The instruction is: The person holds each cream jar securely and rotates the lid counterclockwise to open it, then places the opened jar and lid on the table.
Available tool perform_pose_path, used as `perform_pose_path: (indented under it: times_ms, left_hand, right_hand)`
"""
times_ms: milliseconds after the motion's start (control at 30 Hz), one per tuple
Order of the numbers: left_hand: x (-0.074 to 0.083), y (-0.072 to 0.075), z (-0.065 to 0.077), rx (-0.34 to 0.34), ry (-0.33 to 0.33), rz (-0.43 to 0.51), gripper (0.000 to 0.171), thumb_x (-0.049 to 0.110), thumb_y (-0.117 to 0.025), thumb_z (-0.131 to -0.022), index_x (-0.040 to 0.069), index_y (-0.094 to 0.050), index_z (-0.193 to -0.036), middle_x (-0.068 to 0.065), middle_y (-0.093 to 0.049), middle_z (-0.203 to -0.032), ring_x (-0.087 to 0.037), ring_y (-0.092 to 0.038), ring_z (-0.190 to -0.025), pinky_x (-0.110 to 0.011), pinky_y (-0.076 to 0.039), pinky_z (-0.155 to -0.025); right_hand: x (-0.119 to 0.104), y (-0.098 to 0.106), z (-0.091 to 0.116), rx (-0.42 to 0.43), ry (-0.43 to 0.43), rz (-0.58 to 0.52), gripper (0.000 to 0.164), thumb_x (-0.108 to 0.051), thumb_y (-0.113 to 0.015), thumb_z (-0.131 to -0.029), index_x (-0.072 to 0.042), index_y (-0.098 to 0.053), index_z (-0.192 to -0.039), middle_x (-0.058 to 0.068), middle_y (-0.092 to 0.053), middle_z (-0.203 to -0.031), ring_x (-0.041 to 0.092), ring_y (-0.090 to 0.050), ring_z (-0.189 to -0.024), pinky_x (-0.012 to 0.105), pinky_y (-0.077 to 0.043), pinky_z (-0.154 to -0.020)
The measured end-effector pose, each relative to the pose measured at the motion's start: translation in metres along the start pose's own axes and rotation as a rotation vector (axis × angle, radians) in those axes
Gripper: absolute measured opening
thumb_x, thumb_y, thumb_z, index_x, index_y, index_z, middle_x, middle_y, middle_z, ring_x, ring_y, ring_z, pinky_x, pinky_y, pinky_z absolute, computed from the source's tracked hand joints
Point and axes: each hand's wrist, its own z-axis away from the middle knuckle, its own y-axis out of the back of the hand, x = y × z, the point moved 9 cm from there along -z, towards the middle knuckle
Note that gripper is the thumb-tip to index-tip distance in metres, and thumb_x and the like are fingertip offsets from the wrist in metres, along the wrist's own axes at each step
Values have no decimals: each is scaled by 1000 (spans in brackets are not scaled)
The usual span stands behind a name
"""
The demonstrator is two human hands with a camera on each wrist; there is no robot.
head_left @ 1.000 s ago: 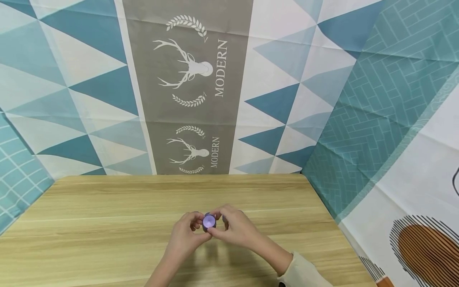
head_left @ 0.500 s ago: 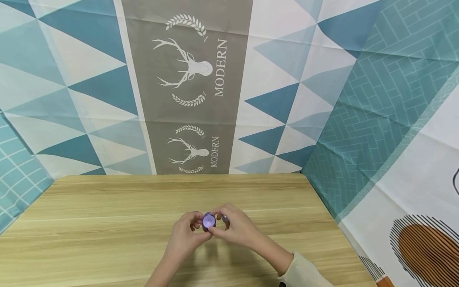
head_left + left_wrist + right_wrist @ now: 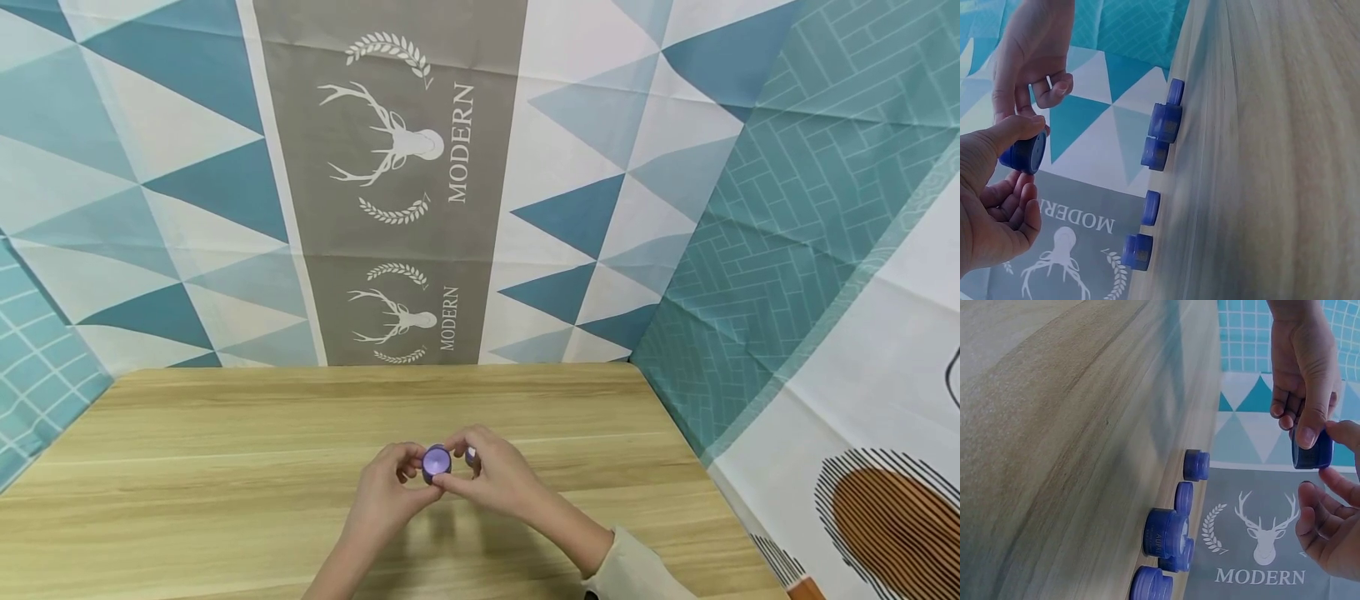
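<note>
Both hands hold one small cream jar (image 3: 437, 463) above the table, its shiny round purple top facing up towards the head view. My left hand (image 3: 385, 490) grips it from the left, thumb at the near side and fingers curled. From the right, my right hand (image 3: 495, 475) pinches it between index finger and thumb. The left wrist view shows the held jar (image 3: 1024, 154) as dark blue, with the left thumb across it. In the right wrist view the jar (image 3: 1313, 450) sits between both hands' fingers. Whether its lid turns cannot be told.
Several blue jars and low lid-like pieces stand on the wooden table (image 3: 225, 500), among them a larger lettered jar (image 3: 1165, 533) and a jar (image 3: 1137, 252) nearest the left wrist camera. The hands mostly hide them in the head view. A patterned cloth (image 3: 570, 208) rises behind.
Both hands keep their grip on the cream jar in almost the same place. Slightly more of a purple piece shows behind my right hand's fingers.
</note>
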Motion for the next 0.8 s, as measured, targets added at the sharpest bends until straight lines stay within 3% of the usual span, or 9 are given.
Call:
perform_pose_path:
  times_ms: [200,467,600,800]
  left_hand:
    - [-1,0,0,4,1,4,33,12,-83,-65,7,-65,-92,1,-60,-85,-14,-52,-77,-22,-47,-70]
    - [-1,3,0,19,7,3,34,12,-83,-64,7,-64,-92,1,-60,-85,-16,-53,-78,-24,-47,-71]
    - [-1,3,1,18,3,-3,33,13,-83,-64,8,-65,-91,2,-60,-84,-15,-53,-78,-22,-46,-70]
    - [-2,3,1,13,5,-1,32,13,-83,-65,9,-65,-90,2,-59,-84,-16,-52,-78,-22,-46,-70]
  right_hand:
    - [-4,-1,0,-35,42,-10,34,-31,-69,-83,-13,-62,-112,-1,-59,-96,18,-55,-65,14,-42,-55]
    - [-4,2,0,9,38,-8,37,-36,-71,-81,-15,-62,-109,-2,-60,-97,6,-50,-66,14,-42,-57]
    - [-5,2,1,8,48,-5,31,-33,-73,-80,-16,-62,-105,-3,-59,-95,13,-53,-66,14,-41,-57]
    - [-6,-2,1,-32,54,1,34,-31,-69,-84,-15,-62,-112,-2,-59,-96,20,-55,-67,14,-42,-55]
